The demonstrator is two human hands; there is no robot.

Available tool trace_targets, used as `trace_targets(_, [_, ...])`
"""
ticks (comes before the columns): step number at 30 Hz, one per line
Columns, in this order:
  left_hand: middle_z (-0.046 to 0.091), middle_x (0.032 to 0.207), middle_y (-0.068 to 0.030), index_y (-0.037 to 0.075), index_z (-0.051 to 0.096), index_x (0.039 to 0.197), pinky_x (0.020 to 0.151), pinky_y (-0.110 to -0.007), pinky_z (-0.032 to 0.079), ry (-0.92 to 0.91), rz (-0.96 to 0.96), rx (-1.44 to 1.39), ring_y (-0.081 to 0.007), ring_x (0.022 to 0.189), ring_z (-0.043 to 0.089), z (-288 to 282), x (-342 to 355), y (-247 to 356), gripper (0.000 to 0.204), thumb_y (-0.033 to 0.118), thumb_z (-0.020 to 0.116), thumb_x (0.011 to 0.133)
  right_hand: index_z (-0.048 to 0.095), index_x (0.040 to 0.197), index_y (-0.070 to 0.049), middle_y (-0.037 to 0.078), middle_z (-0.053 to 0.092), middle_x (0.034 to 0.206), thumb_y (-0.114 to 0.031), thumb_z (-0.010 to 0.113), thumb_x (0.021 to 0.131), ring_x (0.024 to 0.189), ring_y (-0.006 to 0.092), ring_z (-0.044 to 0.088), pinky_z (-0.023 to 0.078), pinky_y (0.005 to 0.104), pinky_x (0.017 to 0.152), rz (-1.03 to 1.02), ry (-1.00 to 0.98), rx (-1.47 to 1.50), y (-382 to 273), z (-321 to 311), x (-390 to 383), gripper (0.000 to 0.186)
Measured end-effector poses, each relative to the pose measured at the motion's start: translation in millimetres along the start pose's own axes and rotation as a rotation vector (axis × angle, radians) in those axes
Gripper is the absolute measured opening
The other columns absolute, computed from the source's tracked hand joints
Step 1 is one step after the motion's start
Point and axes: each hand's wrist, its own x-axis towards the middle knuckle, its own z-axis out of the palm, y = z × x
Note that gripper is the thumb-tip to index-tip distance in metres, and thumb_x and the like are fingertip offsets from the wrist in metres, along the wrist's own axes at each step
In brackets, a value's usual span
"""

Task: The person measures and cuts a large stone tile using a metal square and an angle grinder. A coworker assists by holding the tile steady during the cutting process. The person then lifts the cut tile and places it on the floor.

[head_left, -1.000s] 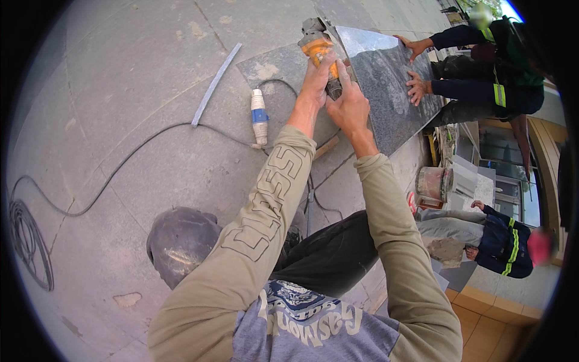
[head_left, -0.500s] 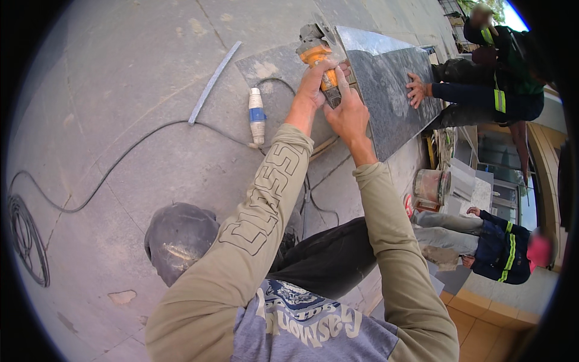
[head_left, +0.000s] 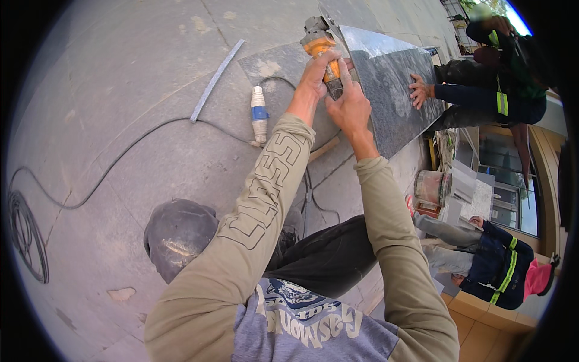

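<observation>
One of the co-worker's hands (head_left: 499, 25) has been lifted off the dark slab (head_left: 389, 90), right of the person's hands. An orange grinder (head_left: 319, 48) is gripped by the left hand (head_left: 315, 73) and right hand (head_left: 351, 110), both curled around it, its head beyond them, near the slab's edge. A blue-and-white connector (head_left: 259, 114) is seen left of them.

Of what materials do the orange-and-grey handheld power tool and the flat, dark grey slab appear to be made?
Orange-and-grey tool: body probably moulded plastic, evenly coloured; dusty, dull grey head possibly metal.
Dark grey slab: likely polished stone, perhaps granite; fine speckles and a bright reflection suggest this.
</observation>
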Motion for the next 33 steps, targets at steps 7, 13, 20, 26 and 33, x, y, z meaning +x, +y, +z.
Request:
trace_targets(7, [0.074, 0.113, -0.0207, -0.004, 0.061, 0.121, 0.091, -0.046, 0.07, -0.011, -0.015, 0.014, -0.0334, 0.104, 0.079, 0, 4, -1, 0.037, 0.015, 0.075, 0.093, 0.038, 0.171, -0.032, 0.02, 0.069, 0.106, -0.027, 0.082, 0.082, 0.097, 0.046, 0.073, 0.059, 0.0557, 0.086, 0.017, -0.013, -0.008, 3, 2, 3, 0.099])
trace_targets(13, [0.074, 0.115, -0.021, -0.004, 0.062, 0.122, 0.094, -0.047, 0.069, 0.027, -0.026, 0.031, -0.0339, 0.104, 0.079, -3, 15, 1, 0.037, 0.015, 0.074, 0.093, 0.038, 0.171, -0.03, 0.02, 0.07, 0.106, -0.025, 0.082, 0.08, 0.097, 0.0455, 0.073, 0.059, 0.0555, 0.086, 0.009, -0.03, -0.021, 8, 8, 16, 0.101])
trace_targets(20, [0.074, 0.117, -0.0229, -0.006, 0.061, 0.124, 0.096, -0.046, 0.068, 0.052, -0.044, 0.078, -0.0333, 0.104, 0.079, -15, 32, 1, 0.039, 0.014, 0.072, 0.092, 0.034, 0.171, -0.035, 0.024, 0.068, 0.113, -0.022, 0.08, 0.082, 0.101, 0.0507, 0.072, 0.059, 0.0587, 0.088, 0.037, -0.081, 0.02, 7, 9, 22, 0.101])
trace_targets(26, [0.074, 0.11, -0.0205, -0.006, 0.061, 0.121, 0.092, -0.045, 0.068, 0.095, -0.092, 0.072, -0.0321, 0.1, 0.079, -12, 39, 2, 0.037, 0.013, 0.073, 0.091, 0.038, 0.17, -0.031, 0.023, 0.073, 0.109, -0.023, 0.08, 0.081, 0.099, 0.0469, 0.074, 0.059, 0.0554, 0.088, 0.067, -0.072, -0.015, 1, 3, 28, 0.098])
trace_targets(33, [0.074, 0.107, -0.018, -0.004, 0.062, 0.119, 0.09, -0.044, 0.069, 0.162, -0.055, 0.117, -0.0313, 0.098, 0.079, -13, 33, -5, 0.034, 0.011, 0.072, 0.091, 0.036, 0.17, -0.032, 0.023, 0.073, 0.106, -0.031, 0.084, 0.083, 0.098, 0.0475, 0.075, 0.059, 0.0573, 0.088, 0.072, -0.098, 0.041, 13, 9, 24, 0.099])
